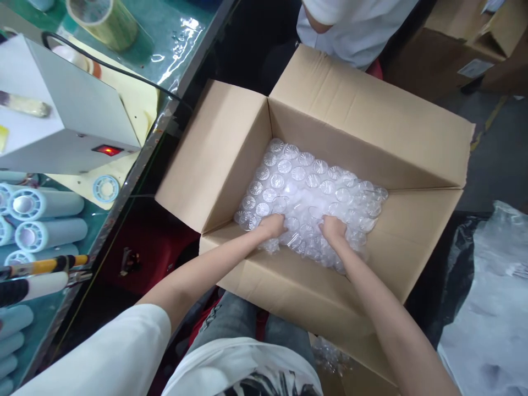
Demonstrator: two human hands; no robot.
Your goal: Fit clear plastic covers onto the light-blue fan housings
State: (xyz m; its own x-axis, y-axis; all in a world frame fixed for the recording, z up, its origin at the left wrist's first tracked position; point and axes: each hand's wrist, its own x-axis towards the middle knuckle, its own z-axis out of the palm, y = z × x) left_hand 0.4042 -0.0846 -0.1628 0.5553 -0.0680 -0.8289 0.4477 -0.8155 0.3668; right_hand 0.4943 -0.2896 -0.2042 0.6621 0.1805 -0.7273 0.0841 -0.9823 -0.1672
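An open cardboard box (406,245) stands in front of me with its flaps spread. Inside lie rows of clear round plastic pieces (284,166) with spoke-like lines, partly covered by shiny clear plastic wrapping (303,201). My left hand (272,225) is closed on the wrapping near the front left of the pile. To its right, my right hand (333,228) also has its fingers curled into the wrapping. The fingertips of both hands are partly hidden, and the pieces under the wrapping are blurred.
Along the left runs a green-topped bench (165,41) with a grey-white machine (82,115), light-blue cylinders (53,203) and a tape roll (105,25). Another person (355,27) is beyond the box. White plastic bags (490,302) lie at right; other cartons (445,55) stand behind.
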